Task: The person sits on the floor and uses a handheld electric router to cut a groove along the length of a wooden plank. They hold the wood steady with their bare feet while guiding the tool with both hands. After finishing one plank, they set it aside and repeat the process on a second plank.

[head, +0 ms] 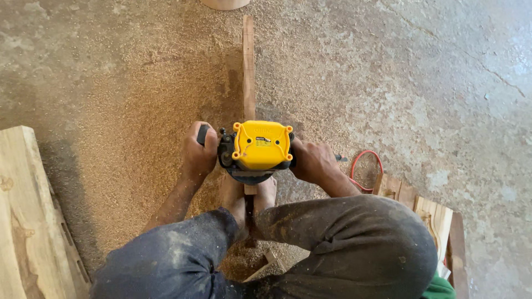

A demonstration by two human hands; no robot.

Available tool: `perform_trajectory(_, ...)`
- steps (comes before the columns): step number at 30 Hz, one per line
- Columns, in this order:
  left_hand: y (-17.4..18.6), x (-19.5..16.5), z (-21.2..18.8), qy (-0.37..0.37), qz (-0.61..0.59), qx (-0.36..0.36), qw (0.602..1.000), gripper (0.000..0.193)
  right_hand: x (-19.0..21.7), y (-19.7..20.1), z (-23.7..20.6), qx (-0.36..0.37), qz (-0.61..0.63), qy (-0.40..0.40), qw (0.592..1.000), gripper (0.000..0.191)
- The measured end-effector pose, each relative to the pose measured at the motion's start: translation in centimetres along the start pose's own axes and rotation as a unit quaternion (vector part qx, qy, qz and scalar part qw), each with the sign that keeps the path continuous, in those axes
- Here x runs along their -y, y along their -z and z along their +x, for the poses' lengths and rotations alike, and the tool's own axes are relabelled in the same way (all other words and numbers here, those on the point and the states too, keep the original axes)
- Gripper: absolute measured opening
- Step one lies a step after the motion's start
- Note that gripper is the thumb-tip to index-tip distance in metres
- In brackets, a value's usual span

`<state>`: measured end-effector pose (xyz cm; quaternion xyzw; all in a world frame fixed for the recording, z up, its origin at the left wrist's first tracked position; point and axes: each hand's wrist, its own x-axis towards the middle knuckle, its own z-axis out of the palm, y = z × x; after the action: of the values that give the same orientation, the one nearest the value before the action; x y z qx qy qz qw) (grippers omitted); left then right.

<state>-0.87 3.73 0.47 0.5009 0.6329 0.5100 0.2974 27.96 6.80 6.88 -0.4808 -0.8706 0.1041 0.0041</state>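
A yellow-topped black router (260, 147) sits on a narrow wooden strip (248, 66) that lies on the sawdust-covered floor and runs away from me. My left hand (198, 152) grips the router's left handle. Gripping the handle on the other side is my right hand (311, 161). My bare feet (246, 199) press on the near end of the strip, just below the router. My knees in dark dusty trousers fill the bottom of the view.
A thick pale plank (27, 221) lies at the left edge. Stacked wood pieces (432, 216) sit at the right, with a red cable (366, 166) looping beside them. A round wooden piece (224, 3) shows at the top edge. Sawdust covers the concrete floor.
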Motion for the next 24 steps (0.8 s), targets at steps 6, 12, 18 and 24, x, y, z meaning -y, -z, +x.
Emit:
perform_trajectory(6,-0.2,0.0,3.3,0.049,0.032,0.023,0.998,0.029,-1.2,1.5,2.2,0.117,-0.001,-0.063,0.991,0.028)
perform_trajectory(12,-0.3,-0.2,2.6,0.014,0.025,-0.008,1.000,0.029,-1.2,0.6,1.6,0.037,-0.028,-0.019,0.999,0.024)
perform_trajectory(18,0.0,0.0,0.9,0.013,-0.004,0.000,1.000,0.029,-1.2,-1.0,1.3,0.135,-0.025,-0.082,0.987,0.027)
perform_trajectory(24,-0.2,-0.4,4.8,0.061,0.040,0.027,0.997,0.028,-2.1,1.2,2.9,0.061,-0.016,-0.034,0.997,0.034)
